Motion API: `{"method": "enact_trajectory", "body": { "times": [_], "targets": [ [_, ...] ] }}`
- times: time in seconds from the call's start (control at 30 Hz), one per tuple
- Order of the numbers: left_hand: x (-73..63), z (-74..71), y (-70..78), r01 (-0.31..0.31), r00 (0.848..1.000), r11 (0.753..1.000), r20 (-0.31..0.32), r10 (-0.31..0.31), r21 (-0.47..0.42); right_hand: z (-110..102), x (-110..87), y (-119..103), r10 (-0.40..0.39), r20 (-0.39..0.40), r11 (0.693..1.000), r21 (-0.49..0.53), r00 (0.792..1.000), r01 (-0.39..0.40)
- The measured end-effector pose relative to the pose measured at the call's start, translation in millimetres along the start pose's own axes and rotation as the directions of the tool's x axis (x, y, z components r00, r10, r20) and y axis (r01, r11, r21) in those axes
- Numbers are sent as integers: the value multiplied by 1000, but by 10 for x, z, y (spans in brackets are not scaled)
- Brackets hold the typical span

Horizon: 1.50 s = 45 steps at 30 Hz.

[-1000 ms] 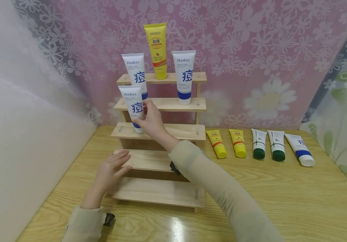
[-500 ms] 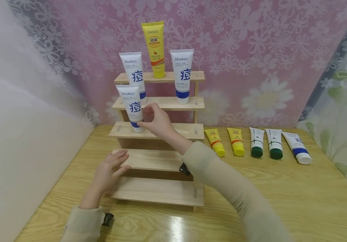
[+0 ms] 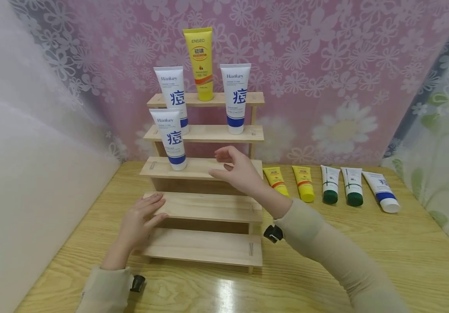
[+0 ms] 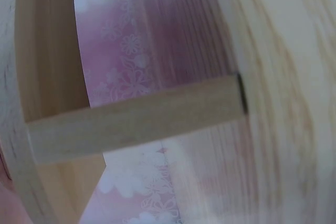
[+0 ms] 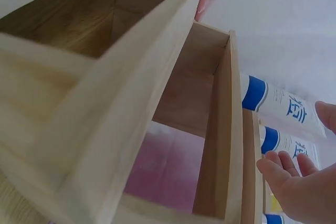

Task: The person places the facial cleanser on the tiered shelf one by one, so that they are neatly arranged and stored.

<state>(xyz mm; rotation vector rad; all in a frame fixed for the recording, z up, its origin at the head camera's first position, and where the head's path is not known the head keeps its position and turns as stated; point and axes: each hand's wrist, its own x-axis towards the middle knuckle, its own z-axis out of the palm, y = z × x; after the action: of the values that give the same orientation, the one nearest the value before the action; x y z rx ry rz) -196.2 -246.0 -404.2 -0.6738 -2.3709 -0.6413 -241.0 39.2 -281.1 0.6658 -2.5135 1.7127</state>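
My right hand (image 3: 244, 174) hangs in front of the middle tier of a stepped wooden display rack (image 3: 205, 245), fingers loosely bent and nothing in them. To its left a white squeeze tube (image 3: 171, 134) with a blue band stands upright on that tier, apart from the fingers. A matching tube (image 3: 174, 89) stands behind it one tier higher, partly hidden, and another white tube (image 3: 235, 93) shares that tier at the right. On the top tier is a yellow tube (image 3: 201, 65). My left hand (image 3: 138, 221) rests on the left end of the second tier from the bottom.
On the table (image 3: 326, 256) right of the rack lie two yellow tubes (image 3: 304, 184), two green-capped white tubes (image 3: 353, 187) and a blue-banded white tube (image 3: 381, 191). A white wall (image 3: 52, 143) runs along the left; a flowered pink backdrop (image 3: 306, 87) stands behind.
My right hand has let go of the white tube on the middle tier and drawn away to the right. The tube stays standing there. The left hand has kept its place.
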Motion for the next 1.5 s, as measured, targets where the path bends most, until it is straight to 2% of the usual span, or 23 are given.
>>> {"method": "enact_trajectory", "body": {
  "times": [0.2, 0.4, 0.67, 0.97, 1.27, 1.5],
  "targets": [
    [5, -9, 3, -8, 1000, 1000, -3, 8, 3, -205, -183, 120, 19, 2, 999, 36, 1000, -19],
    [0, -12, 21, 5, 1000, 1000, 11, -5, 6, -420, -315, 292, 3, -21, 998, 66, 1000, -2],
    [2, -16, 18, -20, 1000, 1000, -16, 20, -4, -709, -445, 451, 67, -87, 997, -32, 994, -70],
    [9, -16, 26, -11, 1000, 1000, -5, 11, -4, -929, -584, 721, 141, -91, 984, -98, 986, -150],
    [13, -17, 19, -6, 1000, 1000, 1, 6, -13, -1034, -580, 1055, 202, -95, 967, -141, 975, -214],
    [13, -24, 28, -9, 1000, 1000, 1, 10, -12, -1078, -489, 1351, 270, -109, 936, -205, 957, -288]
  ]
}}
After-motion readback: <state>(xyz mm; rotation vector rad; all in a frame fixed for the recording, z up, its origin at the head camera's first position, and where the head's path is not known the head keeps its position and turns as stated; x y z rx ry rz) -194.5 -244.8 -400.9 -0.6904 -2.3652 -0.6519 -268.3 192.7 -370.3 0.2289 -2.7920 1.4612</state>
